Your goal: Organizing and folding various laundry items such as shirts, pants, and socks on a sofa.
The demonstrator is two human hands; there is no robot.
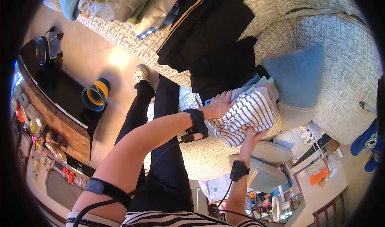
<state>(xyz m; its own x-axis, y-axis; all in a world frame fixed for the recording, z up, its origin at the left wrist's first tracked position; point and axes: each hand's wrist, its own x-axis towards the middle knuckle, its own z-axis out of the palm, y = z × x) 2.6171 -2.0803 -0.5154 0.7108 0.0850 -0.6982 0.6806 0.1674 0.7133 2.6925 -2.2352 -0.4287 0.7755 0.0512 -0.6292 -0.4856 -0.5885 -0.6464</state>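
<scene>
A white garment with dark stripes (248, 114) lies bunched and folded on a stack of folded clothes (269, 85) on the sofa. My left hand (221, 104) grips its left edge, the fingers pointing away from me and partly hidden by cloth. On the near side, my right hand (252, 138) holds the lower edge between thumb and fingers. Just beyond the stack are black shorts or trousers (222, 67), laid flat. Farther off, a black garment with an orange-and-white side stripe (207, 25) is spread out.
A blue cushion (294, 76) leans right of the stack on the patterned sofa cover (340, 64). More clothes (111, 6) are heaped at the far left. A yellow-and-blue bucket (97, 93) stands on the floor near a black-topped cabinet (60, 85). Cables run from both my wrist straps.
</scene>
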